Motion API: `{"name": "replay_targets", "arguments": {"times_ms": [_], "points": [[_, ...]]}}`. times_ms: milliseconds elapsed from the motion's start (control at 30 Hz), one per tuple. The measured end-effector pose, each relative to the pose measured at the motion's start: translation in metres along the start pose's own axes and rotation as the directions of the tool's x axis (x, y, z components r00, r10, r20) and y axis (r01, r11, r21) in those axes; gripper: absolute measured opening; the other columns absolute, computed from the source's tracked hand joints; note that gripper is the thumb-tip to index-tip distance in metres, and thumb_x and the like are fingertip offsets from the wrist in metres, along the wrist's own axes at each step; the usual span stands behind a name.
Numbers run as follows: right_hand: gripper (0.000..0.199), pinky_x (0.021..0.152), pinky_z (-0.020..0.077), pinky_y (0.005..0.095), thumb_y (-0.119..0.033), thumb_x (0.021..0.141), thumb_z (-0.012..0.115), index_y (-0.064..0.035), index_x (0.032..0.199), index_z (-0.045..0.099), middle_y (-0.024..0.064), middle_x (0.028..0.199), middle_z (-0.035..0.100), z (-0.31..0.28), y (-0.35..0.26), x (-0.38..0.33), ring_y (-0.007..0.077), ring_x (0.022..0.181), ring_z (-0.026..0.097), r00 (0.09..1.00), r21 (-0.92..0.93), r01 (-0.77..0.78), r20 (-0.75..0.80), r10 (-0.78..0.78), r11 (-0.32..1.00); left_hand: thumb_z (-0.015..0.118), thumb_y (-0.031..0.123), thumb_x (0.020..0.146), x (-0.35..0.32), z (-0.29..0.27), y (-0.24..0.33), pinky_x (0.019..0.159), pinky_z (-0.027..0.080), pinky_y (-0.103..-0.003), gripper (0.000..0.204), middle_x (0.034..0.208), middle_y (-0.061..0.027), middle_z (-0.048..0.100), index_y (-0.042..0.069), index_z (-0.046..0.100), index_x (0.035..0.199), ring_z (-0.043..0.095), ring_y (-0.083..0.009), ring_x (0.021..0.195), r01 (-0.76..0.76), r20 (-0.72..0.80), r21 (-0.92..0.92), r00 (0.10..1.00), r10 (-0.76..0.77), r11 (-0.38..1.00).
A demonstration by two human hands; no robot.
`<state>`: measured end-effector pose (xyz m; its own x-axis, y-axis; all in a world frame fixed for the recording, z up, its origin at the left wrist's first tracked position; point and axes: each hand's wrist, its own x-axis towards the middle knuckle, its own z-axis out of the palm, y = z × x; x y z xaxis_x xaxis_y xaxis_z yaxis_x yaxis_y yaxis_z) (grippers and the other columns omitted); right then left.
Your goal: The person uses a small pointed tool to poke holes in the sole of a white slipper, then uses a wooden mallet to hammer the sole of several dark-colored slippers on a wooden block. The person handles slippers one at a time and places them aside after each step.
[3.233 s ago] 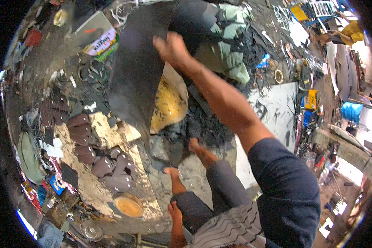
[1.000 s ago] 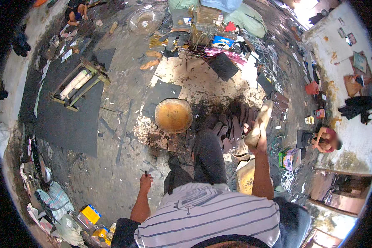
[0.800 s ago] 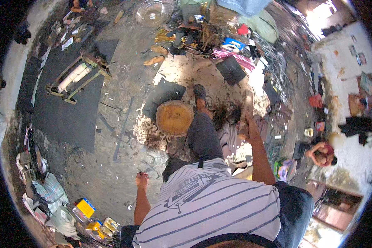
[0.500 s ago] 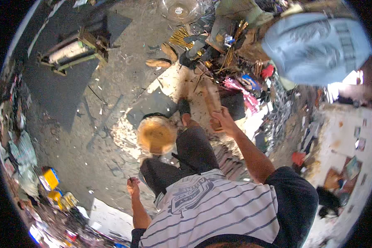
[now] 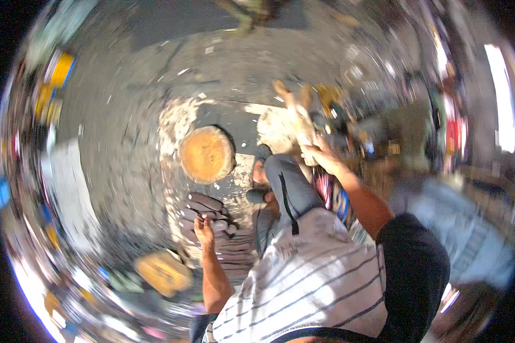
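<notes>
The left hand (image 5: 203, 228) is hanging low at the person's left side, fingers curled loosely inward; whether it is pinching a small item cannot be determined through the motion blur. It is resting just beside a stack of dark, flat, sole-shaped pieces (image 5: 212, 214) lying on the floor (image 5: 126, 160), with the pieces extending to its right. Up and to the right of this stack, a round wooden block (image 5: 207, 154) is sitting on the floor, well apart from both hands. Further right, the right hand (image 5: 320, 154) is closing around the lower end of a pale, elongated object (image 5: 296, 117); its long axis is running up and away from the hand toward the top of the view. The right hand is therefore the only one engaging it. The object's kind is hard to make out, and the surroundings are smearing into streaks.
</notes>
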<state>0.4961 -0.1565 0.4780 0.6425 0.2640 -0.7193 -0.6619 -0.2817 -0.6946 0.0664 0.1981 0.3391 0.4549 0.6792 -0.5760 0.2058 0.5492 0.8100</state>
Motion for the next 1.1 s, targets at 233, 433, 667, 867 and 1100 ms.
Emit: {"name": "replay_targets", "arguments": {"times_ms": [233,433,667,867,1100], "points": [[0.077,0.115,0.0429,0.0450,-0.042,0.094,0.076,0.0025,0.150,0.049,0.0247,0.146,0.060,0.089,0.062,0.243,0.0340,0.139,0.055,0.947,-0.748,0.267,0.320,-0.022,0.608,0.061,0.027,0.107,-0.019,-0.002,-0.140,0.075,0.045,-0.039,0.025,0.085,-0.0134,0.056,0.002,0.062,0.104,0.050,-0.0245,0.078,0.211,-0.573,0.447,0.814,0.098,0.869],[0.078,0.103,0.0486,0.0497,-0.053,0.091,0.074,0.0022,0.141,0.053,0.0262,0.129,0.067,0.299,0.135,0.401,0.0394,0.123,0.065,0.836,-0.737,0.475,0.548,0.014,0.480,0.057,0.033,0.109,0.140,0.041,-0.221,0.084,0.049,-0.038,0.032,0.100,-0.0080,0.066,0.002,0.061,0.117,0.061,-0.0238,0.091,0.182,-0.703,-0.094,0.684,-0.195,0.979],[0.057,0.098,0.0507,0.0426,-0.040,0.098,0.074,0.0002,0.135,0.057,0.0167,0.121,0.071,0.354,0.236,0.525,0.0281,0.112,0.067,0.731,-0.569,0.570,0.681,-0.049,0.592,0.052,0.027,0.107,0.268,0.053,-0.315,0.085,0.049,-0.039,0.028,0.108,-0.0118,0.062,0.003,0.061,0.118,0.058,-0.0253,0.098,0.181,-0.882,-0.094,0.442,-0.167,0.979],[0.067,0.106,0.0471,0.0390,-0.042,0.103,0.069,0.0025,0.148,0.045,0.0158,0.132,0.066,0.357,0.243,0.494,0.0227,0.122,0.061,0.663,-0.681,0.584,0.714,0.225,0.441,0.049,0.019,0.107,0.250,0.024,-0.328,0.094,0.049,-0.044,0.025,0.113,-0.0144,0.069,0.006,0.065,0.121,0.065,-0.0329,0.107,0.268,-0.950,0.105,0.310,0.017,0.958],[0.066,0.104,0.0492,0.0429,-0.036,0.104,0.067,0.0036,0.150,0.041,0.0230,0.130,0.065,0.354,0.285,0.469,0.0327,0.118,0.064,0.598,-0.579,0.753,0.801,0.042,0.312,0.047,0.019,0.108,0.294,0.028,-0.345,0.119,0.028,-0.058,0.026,0.161,-0.0296,0.040,0.007,0.068,0.119,0.037,-0.0461,0.149,0.450,-0.839,0.539,0.368,0.402,0.712]]}}
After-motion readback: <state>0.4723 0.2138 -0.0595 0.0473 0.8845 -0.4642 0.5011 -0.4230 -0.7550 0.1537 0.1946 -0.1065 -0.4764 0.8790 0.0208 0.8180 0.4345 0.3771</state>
